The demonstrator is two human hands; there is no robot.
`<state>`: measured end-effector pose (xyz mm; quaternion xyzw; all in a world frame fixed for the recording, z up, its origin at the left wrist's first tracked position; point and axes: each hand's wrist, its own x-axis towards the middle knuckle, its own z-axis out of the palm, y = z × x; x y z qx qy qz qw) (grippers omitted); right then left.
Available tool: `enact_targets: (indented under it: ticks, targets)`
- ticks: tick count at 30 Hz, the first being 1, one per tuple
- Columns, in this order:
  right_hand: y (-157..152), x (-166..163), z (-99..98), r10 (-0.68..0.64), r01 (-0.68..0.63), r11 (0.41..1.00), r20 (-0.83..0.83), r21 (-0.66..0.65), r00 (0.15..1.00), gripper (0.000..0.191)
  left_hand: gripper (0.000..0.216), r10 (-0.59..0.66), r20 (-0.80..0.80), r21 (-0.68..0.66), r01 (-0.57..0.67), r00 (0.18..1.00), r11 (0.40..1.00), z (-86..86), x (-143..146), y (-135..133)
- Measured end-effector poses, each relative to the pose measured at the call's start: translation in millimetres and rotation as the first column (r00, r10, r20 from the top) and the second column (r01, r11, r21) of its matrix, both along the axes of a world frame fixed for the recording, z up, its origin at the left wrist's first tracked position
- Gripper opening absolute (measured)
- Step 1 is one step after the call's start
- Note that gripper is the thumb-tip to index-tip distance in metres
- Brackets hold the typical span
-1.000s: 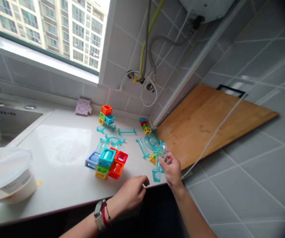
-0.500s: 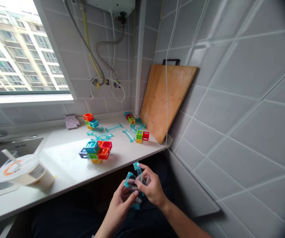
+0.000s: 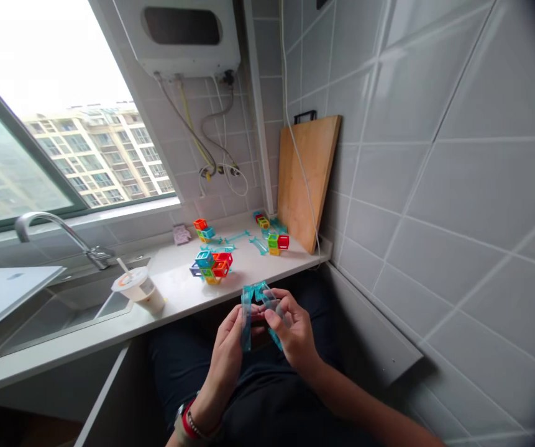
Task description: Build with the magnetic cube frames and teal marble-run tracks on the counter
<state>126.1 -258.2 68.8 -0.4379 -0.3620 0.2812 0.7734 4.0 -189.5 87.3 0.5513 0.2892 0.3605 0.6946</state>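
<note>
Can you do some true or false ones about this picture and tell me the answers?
1. The left hand and right hand both hold clear teal plastic pieces. True.
2. The tan rectangular wooden board lies flat. False: the board stands upright.
3. The round cream-coloured lidded cup has a pale thin straw. True.
4. The colourful hollow plastic cubes are in the sink. False: the cubes are on the white counter.
</note>
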Motion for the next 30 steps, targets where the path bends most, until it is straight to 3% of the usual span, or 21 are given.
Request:
enact_targets:
  ticks: [4, 7, 13, 16, 21, 25, 28, 30]
  targets:
    - [-14.1, -4.3, 1.8, -0.139, 0.131, 0.99, 0.28, 0.047, 0.95, 0.024, 0.04, -0.012, 0.009, -0.018, 0.012, 1.0, 1.0, 2.0, 6.5, -14.3]
    - [-21.9, -1.9, 0.8, -0.198, 0.187, 0.98, 0.378, 0.066, 0.904, 0.021, 0.042, -0.027, -0.01, 0.01, 0.027, 1.0, 1.0, 3.3, 8.9, -19.7]
    - [-33.1, 14.6, -5.3, -0.115, 0.113, 0.993, 0.414, 0.029, 0.903, 0.02, 0.043, -0.055, -0.027, 0.006, 0.055, 0.998, 0.998, 9.3, 15.0, -22.6]
    - [-34.0, 23.2, -8.6, -0.059, 0.056, 0.998, 0.359, 0.018, 0.931, 0.029, 0.037, -0.087, -0.029, -0.015, 0.086, 0.996, 0.996, 11.5, 16.3, -23.8]
    - [-34.8, 38.0, -0.8, 0.071, -0.069, 0.992, -0.015, 0.11, 0.997, 0.032, 0.041, -0.348, -0.062, -0.078, 0.343, 0.935, 0.936, 15.0, 15.7, -34.0]
    - [-42.6, 52.2, 8.8, 0.209, -0.209, 0.976, -0.011, -0.065, 0.978, 0.03, 0.042, -0.376, -0.162, -0.022, 0.377, 0.912, 0.926, 19.4, 15.5, -40.9]
    - [-46.0, 60.6, 6.3, 0.102, -0.095, 0.989, 0.06, -0.109, 0.993, 0.03, 0.042, -0.308, -0.157, -0.046, 0.305, 0.938, 0.951, 21.4, 14.4, -41.3]
    - [-45.0, 63.7, 0.8, -0.005, 0.007, 0.996, 0.02, -0.092, 1.0, 0.03, 0.04, -0.275, -0.076, -0.112, 0.265, 0.959, 0.958, 21.4, 12.5, -40.7]
